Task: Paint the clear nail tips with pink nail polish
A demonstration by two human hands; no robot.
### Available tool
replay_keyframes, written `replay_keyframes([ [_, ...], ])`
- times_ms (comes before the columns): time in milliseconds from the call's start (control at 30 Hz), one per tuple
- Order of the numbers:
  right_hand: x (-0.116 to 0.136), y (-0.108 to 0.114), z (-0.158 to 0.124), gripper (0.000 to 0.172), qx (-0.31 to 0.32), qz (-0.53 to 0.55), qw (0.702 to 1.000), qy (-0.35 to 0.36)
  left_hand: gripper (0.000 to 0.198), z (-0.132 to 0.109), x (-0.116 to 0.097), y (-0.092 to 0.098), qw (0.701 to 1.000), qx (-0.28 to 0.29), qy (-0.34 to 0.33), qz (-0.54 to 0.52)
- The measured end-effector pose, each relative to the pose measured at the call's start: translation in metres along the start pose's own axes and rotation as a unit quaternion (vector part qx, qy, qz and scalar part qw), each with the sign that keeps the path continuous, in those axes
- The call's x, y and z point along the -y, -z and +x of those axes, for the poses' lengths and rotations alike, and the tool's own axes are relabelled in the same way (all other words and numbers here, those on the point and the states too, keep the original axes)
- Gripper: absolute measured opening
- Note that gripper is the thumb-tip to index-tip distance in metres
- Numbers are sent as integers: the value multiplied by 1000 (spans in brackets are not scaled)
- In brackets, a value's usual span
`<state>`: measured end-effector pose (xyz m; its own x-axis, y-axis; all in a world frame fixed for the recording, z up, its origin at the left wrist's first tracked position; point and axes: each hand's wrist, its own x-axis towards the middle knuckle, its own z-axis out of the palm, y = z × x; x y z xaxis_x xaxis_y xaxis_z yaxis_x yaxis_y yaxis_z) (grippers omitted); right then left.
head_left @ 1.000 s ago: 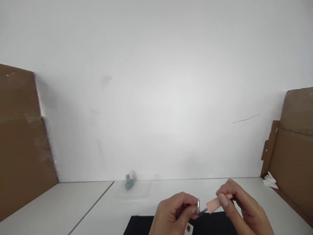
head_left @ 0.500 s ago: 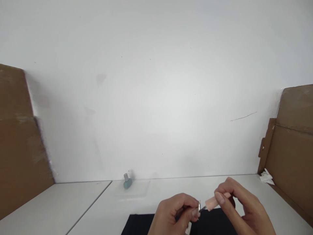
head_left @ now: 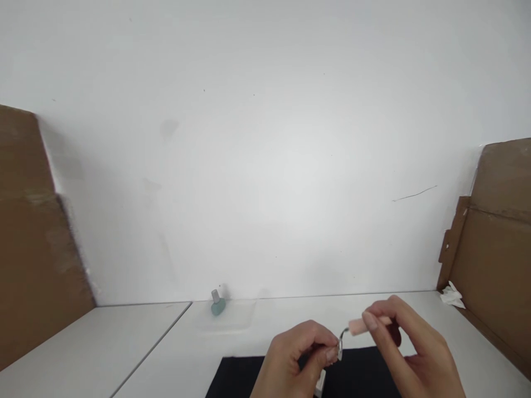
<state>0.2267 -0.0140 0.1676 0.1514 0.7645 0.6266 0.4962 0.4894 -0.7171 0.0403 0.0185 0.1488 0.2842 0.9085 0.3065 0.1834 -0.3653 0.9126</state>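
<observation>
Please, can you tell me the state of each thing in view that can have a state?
left hand: closed, pinching a small silvery clip
right hand: closed, pinching a peach-coloured stick
teal bottle: upright, capped, standing on a clear plastic sheet
tissue: crumpled
black mat: lying flat below the hands

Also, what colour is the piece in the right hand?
The piece is pale peach, seen best in the head view.
</observation>
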Motion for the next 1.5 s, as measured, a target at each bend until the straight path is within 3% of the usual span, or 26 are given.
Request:
replay_keyframes([
  [100, -1, 3, 2, 30, -50, -23, 998, 4, 17, 0, 1, 0, 1000, 2, 6, 4],
  [333, 1, 5, 1, 32, 37, -8, 999, 5, 17, 1, 3, 0, 1000, 6, -2, 15],
  [500, -2, 6, 3, 27, -38, -59, 996, 46, 18, 0, -1, 1, 1000, 11, 4, 10],
  [667, -1, 6, 2, 35, 20, -35, 999, 22, 18, 1, -1, -1, 1000, 6, 9, 11],
  [867, -2, 1, 2, 32, -83, -62, 995, 6, 5, 0, 4, -4, 985, 9, 86, -146],
  [1100, 2, 0, -2, 29, -25, 19, 999, -5, 33, 2, -1, -3, 943, 21, 138, -301],
  [1333, -1, -1, 1, 28, -83, -32, 996, -22, 37, 3, 0, -2, 935, 34, 147, -320],
  [1500, 1, -1, -1, 32, -4, 4, 1000, -1, 39, 4, 5, -5, 937, 25, 144, -316],
])
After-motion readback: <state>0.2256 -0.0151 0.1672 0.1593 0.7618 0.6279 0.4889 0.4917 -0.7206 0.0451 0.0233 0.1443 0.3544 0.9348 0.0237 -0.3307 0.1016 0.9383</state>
